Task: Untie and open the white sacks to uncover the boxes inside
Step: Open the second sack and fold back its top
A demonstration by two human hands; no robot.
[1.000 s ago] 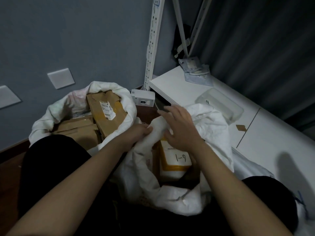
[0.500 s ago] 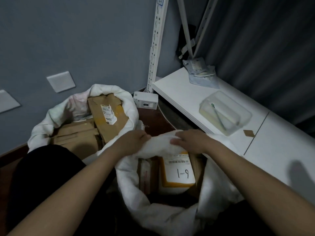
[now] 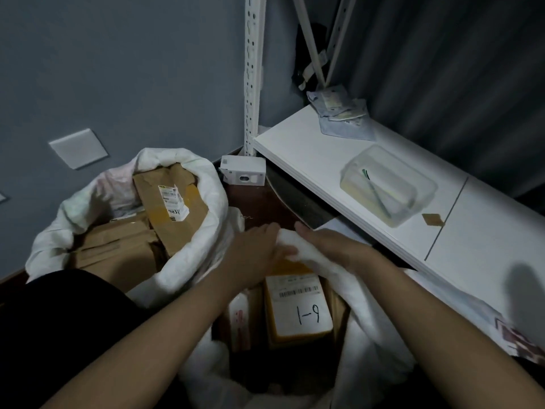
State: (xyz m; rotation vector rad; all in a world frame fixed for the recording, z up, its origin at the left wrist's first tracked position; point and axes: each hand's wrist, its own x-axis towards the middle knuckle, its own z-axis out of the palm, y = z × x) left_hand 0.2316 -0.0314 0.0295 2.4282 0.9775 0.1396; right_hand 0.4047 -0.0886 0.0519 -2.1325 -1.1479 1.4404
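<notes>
Gripping the far rim of the near white sack (image 3: 321, 261), both hands work at the bunched cloth where they meet: the left hand (image 3: 253, 252) has its fingers curled over the rim from the left, and the right hand (image 3: 330, 246) pinches the same fold just beside it, fingertips nearly touching the left's. This sack stands on the floor close to the person, its mouth already loose enough to show a box with a white label marked "1-9" (image 3: 298, 311) and a smaller parcel (image 3: 240, 320) to its left. A second white sack (image 3: 188, 249) stands to the left and farther off, its rim rolled down around brown cardboard boxes (image 3: 168, 202).

The sack material looks thin, soft and limp, so it should fold and roll easily but will likely slump back unless the rim is turned over on itself. It is probably light; the weight lies in the boxes, which should keep the sack standing. The best hold seems to be the doubled edge of the rim, taken at two spots apart and drawn outward and down. The weave may be a little slick, so a full pinch would serve better than fingertips alone.
</notes>
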